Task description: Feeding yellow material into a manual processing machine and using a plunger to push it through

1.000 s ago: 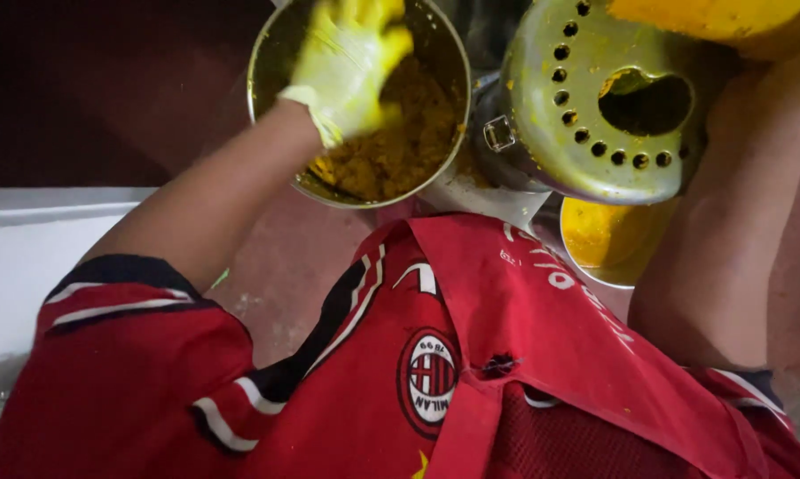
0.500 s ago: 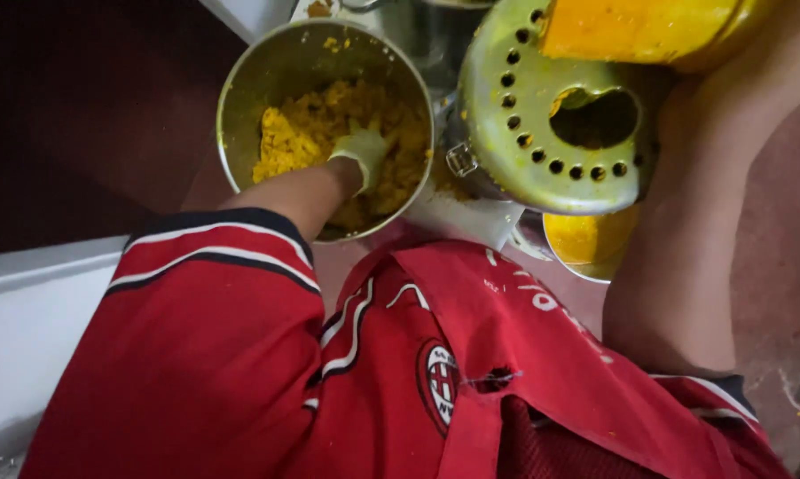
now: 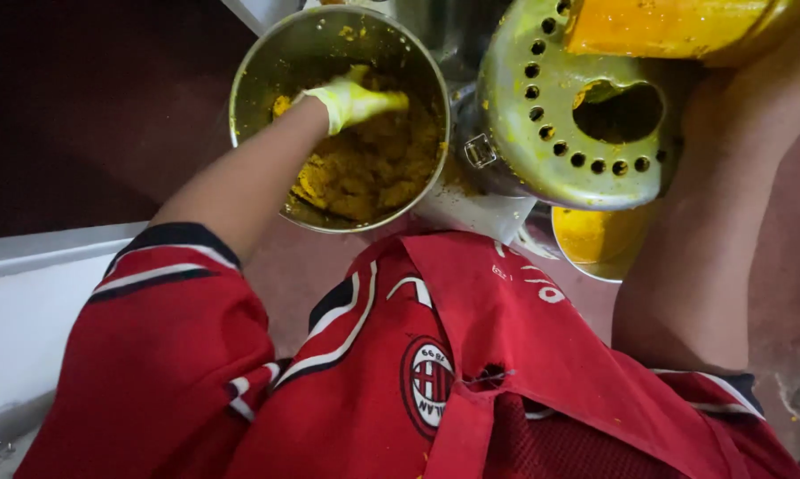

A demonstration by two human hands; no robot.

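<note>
Coarse yellow crumbly mash [image 3: 369, 168] fills the lower half of a round steel pot [image 3: 256, 66]. The left hand [image 3: 351, 99], in a yellow-stained glove, reaches in from the bare forearm, fingers [image 3: 384, 100] extended and nearly flat upon the mash, gripping nothing visible. Just right stands a perforated steel machine housing [image 3: 542, 168]. The right hand is hidden behind a yellow container [image 3: 657, 27]; its grip cannot be told.

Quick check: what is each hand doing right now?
Left hand: gloved, in the steel pot, on the yellow mash; grip cannot be told.
Right hand: out of view.
</note>
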